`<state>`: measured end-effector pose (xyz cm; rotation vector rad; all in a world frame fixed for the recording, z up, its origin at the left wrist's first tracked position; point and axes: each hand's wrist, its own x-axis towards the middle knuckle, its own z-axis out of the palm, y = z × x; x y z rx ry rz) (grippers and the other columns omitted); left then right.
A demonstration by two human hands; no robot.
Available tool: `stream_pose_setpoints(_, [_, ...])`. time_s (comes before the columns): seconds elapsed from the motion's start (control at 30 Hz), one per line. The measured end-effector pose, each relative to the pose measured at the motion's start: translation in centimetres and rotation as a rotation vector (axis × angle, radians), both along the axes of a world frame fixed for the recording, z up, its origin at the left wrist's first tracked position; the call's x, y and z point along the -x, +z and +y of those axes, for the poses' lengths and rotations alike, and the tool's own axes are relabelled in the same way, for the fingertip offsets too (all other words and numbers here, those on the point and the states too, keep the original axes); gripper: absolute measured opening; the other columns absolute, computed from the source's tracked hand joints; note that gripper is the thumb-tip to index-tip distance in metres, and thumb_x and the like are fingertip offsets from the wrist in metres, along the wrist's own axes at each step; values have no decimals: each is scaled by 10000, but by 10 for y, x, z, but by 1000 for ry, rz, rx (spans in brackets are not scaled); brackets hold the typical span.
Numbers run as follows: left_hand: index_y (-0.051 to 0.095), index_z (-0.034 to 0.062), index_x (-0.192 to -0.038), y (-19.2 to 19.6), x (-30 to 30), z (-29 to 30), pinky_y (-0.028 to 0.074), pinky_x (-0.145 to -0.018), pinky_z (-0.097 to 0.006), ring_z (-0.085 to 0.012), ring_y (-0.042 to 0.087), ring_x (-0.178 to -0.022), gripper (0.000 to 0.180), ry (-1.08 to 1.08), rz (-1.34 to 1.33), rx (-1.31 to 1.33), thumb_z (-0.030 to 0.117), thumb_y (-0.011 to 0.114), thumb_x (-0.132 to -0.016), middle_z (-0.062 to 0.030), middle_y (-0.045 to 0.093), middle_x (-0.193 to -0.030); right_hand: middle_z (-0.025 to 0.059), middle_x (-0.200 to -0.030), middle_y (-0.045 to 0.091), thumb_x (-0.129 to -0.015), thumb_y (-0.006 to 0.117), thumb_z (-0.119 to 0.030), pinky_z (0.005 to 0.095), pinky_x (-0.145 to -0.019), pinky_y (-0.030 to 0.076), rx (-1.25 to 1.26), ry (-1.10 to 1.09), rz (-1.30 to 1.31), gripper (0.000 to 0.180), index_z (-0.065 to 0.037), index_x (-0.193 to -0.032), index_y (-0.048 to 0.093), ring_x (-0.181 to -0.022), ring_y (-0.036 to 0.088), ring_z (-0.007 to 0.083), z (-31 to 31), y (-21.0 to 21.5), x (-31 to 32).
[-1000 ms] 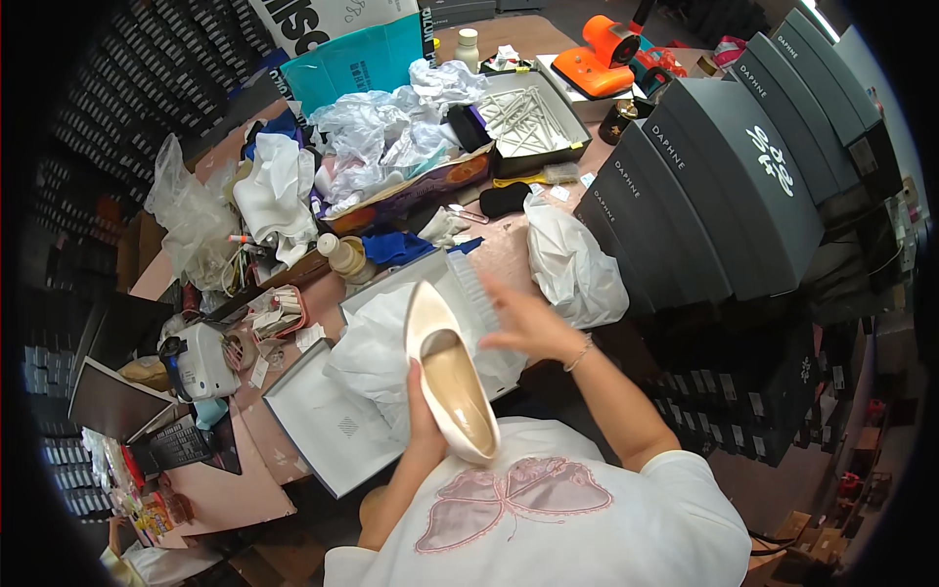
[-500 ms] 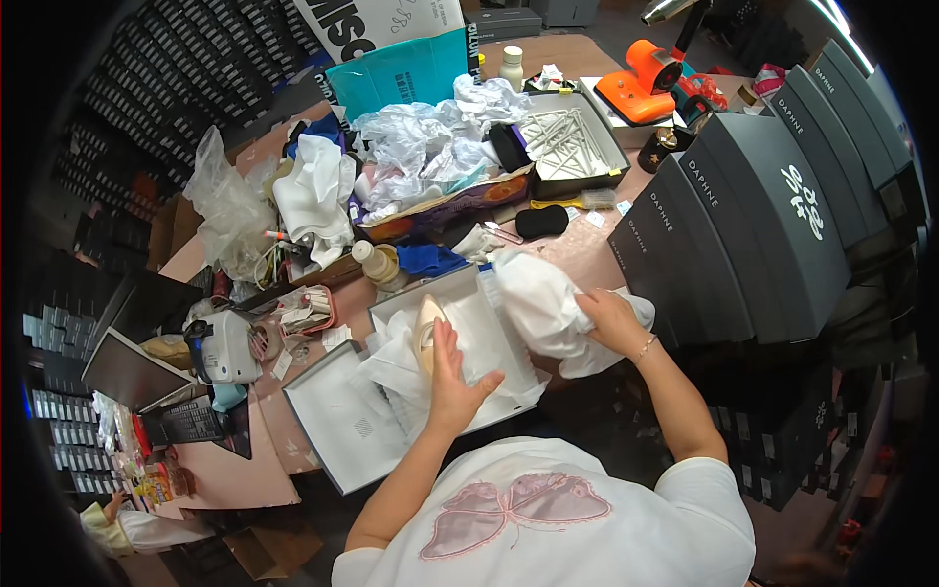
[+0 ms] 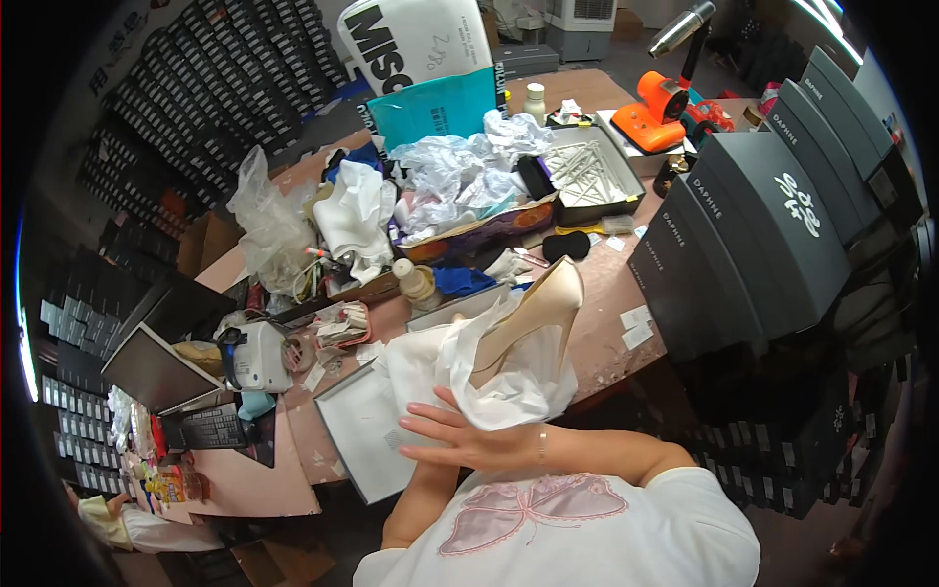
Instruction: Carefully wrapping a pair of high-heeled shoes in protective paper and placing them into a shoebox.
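A cream high-heeled shoe [image 3: 523, 323], heel raised, rests in loose white tissue paper [image 3: 523, 396] above the work table. My right hand [image 3: 465, 435] reaches across from the right, fingers stretched and apart, against the near side of the paper. My left forearm [image 3: 423, 499] goes up behind it; the left hand is hidden, so its grip cannot be told. Behind the paper shows part of the grey shoe box [image 3: 460, 310], mostly covered. The grey box lid [image 3: 357, 430] with a white inside lies to the left.
Grey shoe boxes [image 3: 773, 235] stand stacked at the right. Crumpled paper [image 3: 455, 176] fills a carton behind, beside a box of white sticks [image 3: 592, 171]. An orange tool [image 3: 650, 112], a cream bottle [image 3: 416, 284], a white machine [image 3: 259, 357] and a keyboard [image 3: 205, 426] surround the work place.
The heeled shoe and white paper are now raised in front of me. My right hand has moved left across my body; my left hand has gone out of sight behind it.
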<state>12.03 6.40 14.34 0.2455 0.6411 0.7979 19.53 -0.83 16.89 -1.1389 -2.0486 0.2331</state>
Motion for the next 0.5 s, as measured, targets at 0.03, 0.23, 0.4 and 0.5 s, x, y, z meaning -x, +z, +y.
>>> stream_pose_setpoints(0.03, [376, 49, -1365, 1, 10, 3, 379, -1050, -414, -264, 489, -1222, 614, 39, 10, -11, 444, 506, -915, -98, 479, -1352, 116, -1402, 424, -776, 691, -236, 579, -1106, 226, -148, -23, -15, 613, -148, -1342, 472, -1332, 386, 270, -15, 21, -8])
stream_pose_setpoints(0.23, [317, 24, -1399, 2, 40, 36, 344, -1073, -433, -279, 461, -1248, 643, 154, 21, -40, 448, 457, -936, -121, 435, -1388, 121, -1285, 504, -872, 660, -322, 339, -900, 499, 711, -126, 1441, 659, -27, -1376, 357, -1136, 552, 222, -37, 6, -96])
stream_pose_setpoints(0.4, [268, 3, -1427, 31, 118, 82, 315, -1092, -449, -291, 437, -1269, 668, 515, 185, -145, 451, 415, -954, -139, 398, -1418, 185, -1155, 590, -861, 604, -319, 405, -830, 548, 785, -281, 1490, 556, 31, -1265, 453, -1046, 620, 255, -30, -1, -73])
stream_pose_setpoints(0.5, [239, -9, -1444, 83, 167, 100, 297, -1103, -458, -298, 423, -1282, 683, 967, 453, -233, 453, 390, -965, -151, 376, -1437, 219, -1039, 620, -857, 556, -280, 397, -781, 571, 613, -395, 1712, 486, 114, -1137, 506, -864, 660, 283, -42, 6, -84])
